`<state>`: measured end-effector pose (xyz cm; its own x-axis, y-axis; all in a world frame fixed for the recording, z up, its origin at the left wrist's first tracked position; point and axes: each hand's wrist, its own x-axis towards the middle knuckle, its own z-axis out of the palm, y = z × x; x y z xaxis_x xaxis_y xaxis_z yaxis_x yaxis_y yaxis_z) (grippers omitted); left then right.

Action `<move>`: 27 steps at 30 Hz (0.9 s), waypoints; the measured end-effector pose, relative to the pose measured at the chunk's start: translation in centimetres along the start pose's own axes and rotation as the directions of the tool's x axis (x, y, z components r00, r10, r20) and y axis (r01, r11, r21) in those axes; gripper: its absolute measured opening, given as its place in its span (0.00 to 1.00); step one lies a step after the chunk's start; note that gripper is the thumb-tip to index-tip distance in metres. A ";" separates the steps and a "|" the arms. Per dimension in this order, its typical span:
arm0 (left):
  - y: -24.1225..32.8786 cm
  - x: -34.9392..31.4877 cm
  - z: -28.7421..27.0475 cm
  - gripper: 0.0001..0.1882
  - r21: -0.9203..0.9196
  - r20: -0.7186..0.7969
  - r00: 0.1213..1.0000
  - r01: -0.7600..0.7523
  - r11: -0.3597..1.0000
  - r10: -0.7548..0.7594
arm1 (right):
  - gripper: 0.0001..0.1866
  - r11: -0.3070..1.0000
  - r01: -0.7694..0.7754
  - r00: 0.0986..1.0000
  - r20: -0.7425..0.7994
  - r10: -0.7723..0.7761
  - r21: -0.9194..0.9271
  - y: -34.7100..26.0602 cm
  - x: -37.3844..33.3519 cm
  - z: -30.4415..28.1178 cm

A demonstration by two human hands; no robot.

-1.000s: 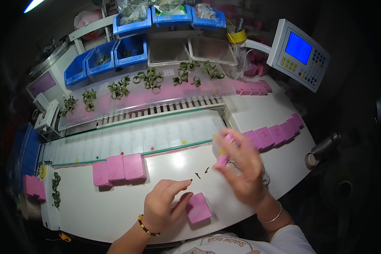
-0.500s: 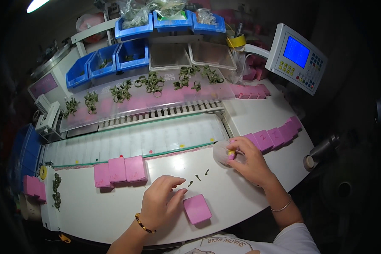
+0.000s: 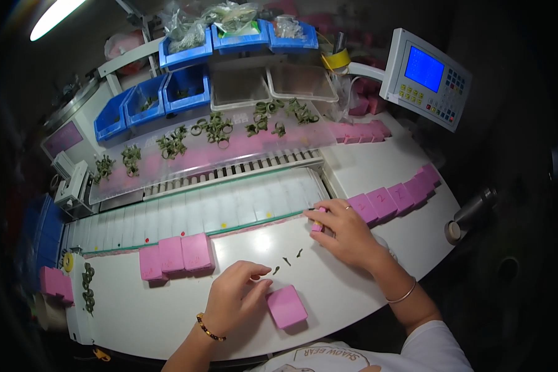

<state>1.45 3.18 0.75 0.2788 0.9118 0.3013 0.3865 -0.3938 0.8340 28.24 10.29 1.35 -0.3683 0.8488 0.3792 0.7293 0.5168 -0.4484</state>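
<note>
My right hand (image 3: 347,234) is closed on a small pink-and-yellow piece (image 3: 318,221), at the right end of the green-edged conveyor (image 3: 198,208). Its exact kind I cannot make out. A whitish thing (image 3: 385,247) shows partly behind the right wrist. My left hand (image 3: 235,294) hovers over the white table with fingers apart and nothing between them. Just right of it lies a square pink block (image 3: 287,307). Beyond its fingertips, small dark green pieces (image 3: 286,261) are scattered on the table.
Three pink blocks (image 3: 197,252) stand left of centre; a row of more (image 3: 381,203) runs along the right. Clumps of green rings (image 3: 219,129) rest on a clear shelf (image 3: 167,166). Blue bins (image 3: 186,90) and a control panel (image 3: 425,80) stand behind. Green pieces (image 3: 88,288) line the left edge.
My right hand has moved left to the conveyor's end with the pink-and-yellow piece, away from a translucent round thing. The coloured dots along the conveyor have shifted left. My left hand stays nearly still.
</note>
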 end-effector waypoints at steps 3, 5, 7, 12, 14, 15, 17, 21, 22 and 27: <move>0.5 -0.5 -0.7 0.09 0.033 0.020 1.000 -0.020 0.999 0.020 | 0.20 0.998 -0.048 0.998 -0.027 0.049 0.044 -0.6 -0.6 -1.0; 0.8 -1.0 -1.2 0.09 0.043 0.010 1.000 -0.026 0.999 0.026 | 0.21 0.988 -0.085 0.996 -0.022 0.089 0.130 -0.3 -1.2 -1.4; 1.1 -1.5 -1.5 0.10 0.049 0.008 0.999 -0.033 0.998 0.033 | 0.21 0.968 -0.129 0.991 -0.014 0.136 0.215 0.0 -1.7 -1.7; 2.0 -2.5 -1.5 0.09 0.074 0.009 0.996 -0.086 0.994 0.086 | 0.24 1.000 0.026 0.989 -0.145 -0.023 0.017 -1.0 -1.3 -2.4; 2.3 -2.9 -1.4 0.10 0.081 0.013 0.996 -0.089 0.993 0.088 | 0.24 0.998 0.056 0.981 -0.186 -0.056 -0.008 -1.6 -0.6 -2.6; 2.5 -3.1 -1.4 0.11 0.078 0.025 0.994 -0.106 0.991 0.104 | 0.24 0.996 0.074 0.969 -0.232 -0.083 -0.048 -1.9 -0.5 -2.7; 3.0 -3.7 -1.4 0.11 0.066 0.027 0.996 -0.091 0.994 0.089 | 0.24 0.995 0.033 0.993 -0.106 -0.042 -0.091 -0.8 -0.9 -0.9; 3.6 -4.0 -1.5 0.14 0.031 0.037 0.995 -0.094 0.995 0.093 | 0.24 0.989 0.012 0.999 0.031 -0.007 -0.149 0.0 -1.1 -0.4; 3.8 -4.1 -1.4 0.14 0.031 0.036 0.995 -0.093 0.995 0.092 | 0.25 0.989 0.009 1.000 0.023 -0.005 -0.145 0.1 -1.1 -0.5; 4.1 -4.3 -0.2 0.24 0.113 0.205 0.962 -0.206 0.972 0.180 | 0.29 0.997 0.022 0.988 -0.154 -0.011 0.072 -1.8 -2.3 -1.0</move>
<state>1.67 -2.34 2.95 0.5178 0.7829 0.3449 0.4181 -0.5834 0.6963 28.39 7.33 2.12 -0.2830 0.8157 0.5045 0.6778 0.5422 -0.4966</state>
